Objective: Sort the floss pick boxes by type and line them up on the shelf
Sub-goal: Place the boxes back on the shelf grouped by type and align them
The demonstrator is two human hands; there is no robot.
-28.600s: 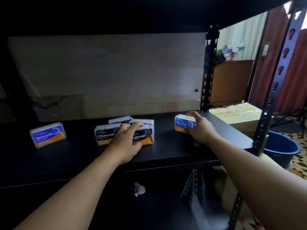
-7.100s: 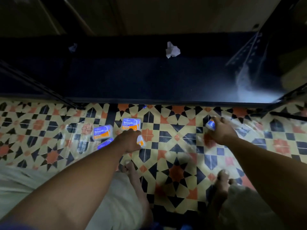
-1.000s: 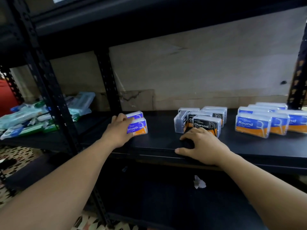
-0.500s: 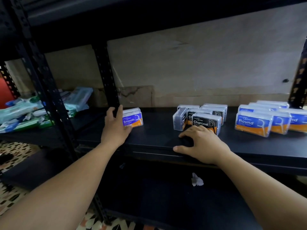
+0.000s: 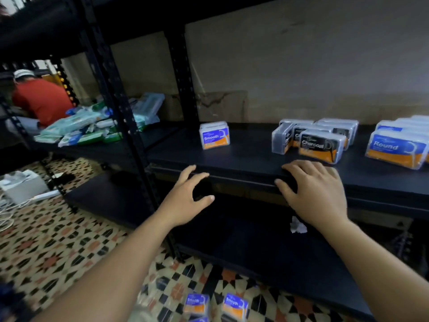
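Both hands empty: left hand (image 5: 188,201) spread wide, right hand (image 5: 313,189) flat on the shelf (image 5: 243,159) edge. Next, probably fetching the Smooth boxes (image 5: 234,306) from the floor (image 5: 58,247).

2 bare forearms, no sleeves visible; left hand (image 5: 185,201) and right hand (image 5: 313,194) without rings, gloves or watches.

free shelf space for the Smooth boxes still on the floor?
Bare patches: between the Smooth box and the Charcoal group, and left of the Smooth box to the upright post. Crowded: from the Charcoal group rightward into the Round boxes. Both hands are empty.
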